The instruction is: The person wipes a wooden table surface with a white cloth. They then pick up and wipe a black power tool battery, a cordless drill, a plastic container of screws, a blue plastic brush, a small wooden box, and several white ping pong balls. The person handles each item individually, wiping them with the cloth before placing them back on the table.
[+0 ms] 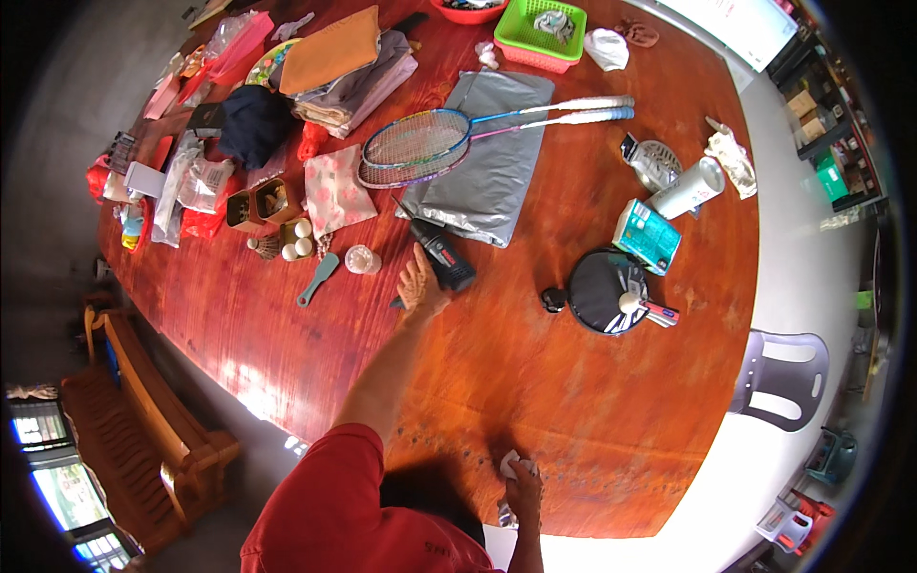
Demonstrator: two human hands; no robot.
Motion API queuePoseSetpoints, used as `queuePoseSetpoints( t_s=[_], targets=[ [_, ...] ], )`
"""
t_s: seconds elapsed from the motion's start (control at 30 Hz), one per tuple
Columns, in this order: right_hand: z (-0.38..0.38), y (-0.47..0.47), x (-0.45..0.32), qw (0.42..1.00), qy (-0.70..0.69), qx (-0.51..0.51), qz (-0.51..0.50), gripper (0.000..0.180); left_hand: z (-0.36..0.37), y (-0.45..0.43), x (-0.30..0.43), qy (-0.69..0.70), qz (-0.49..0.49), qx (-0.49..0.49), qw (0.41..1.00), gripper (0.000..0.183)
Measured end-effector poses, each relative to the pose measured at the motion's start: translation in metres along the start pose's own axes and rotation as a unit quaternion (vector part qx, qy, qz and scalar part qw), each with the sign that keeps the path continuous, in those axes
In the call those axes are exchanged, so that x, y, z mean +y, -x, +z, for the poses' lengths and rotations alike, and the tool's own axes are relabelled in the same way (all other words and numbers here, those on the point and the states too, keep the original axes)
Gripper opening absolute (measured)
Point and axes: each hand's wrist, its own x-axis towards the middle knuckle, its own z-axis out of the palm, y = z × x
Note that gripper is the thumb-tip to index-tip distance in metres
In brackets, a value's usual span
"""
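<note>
My left hand reaches over a black Bosch cordless drill lying on its side on the red-brown wooden table. The hand covers most of the drill's handle, its fingers somewhat spread; whether they grip it is unclear. A long bit points to the far left, towards a grey plastic mailing bag. By the near table edge, my right hand holds a crumpled white tissue or cloth. Something shiny shows just below that hand. Left of the drill are a clear lidded tub and a grey-green spatula-like tool.
Two badminton rackets lie across the mailing bag. At right are a round black case, a teal box and a white cylinder. Folded cloths, small tins and stacked baskets sit farther back.
</note>
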Motion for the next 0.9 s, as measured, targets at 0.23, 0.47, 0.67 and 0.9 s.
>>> queuePoseSetpoints(
  t_s=[0.23,0.47,0.67,0.9],
  targets=[
    [-0.002,0.024,0.016,0.998,0.043,0.035,-0.012,0.022,0.009,0.017,-0.03,0.078,0.014,-0.026,0.997,0.079],
    [-0.01,0.032,0.018,0.994,0.031,0.096,-0.045,0.027,0.02,0.134,-0.062,0.273,0.078,-0.073,0.956,0.07],
    [-0.078,-0.005,-0.113,0.963,-0.08,0.204,-0.157,0.033,-0.011,0.225,-0.06,0.449,0.146,-0.107,0.875,0.076],
    [-0.079,0.04,-0.249,0.924,0.099,0.127,-0.346,0.041,-0.055,0.256,-0.072,0.525,0.221,-0.153,0.807,0.075]
  ],
)
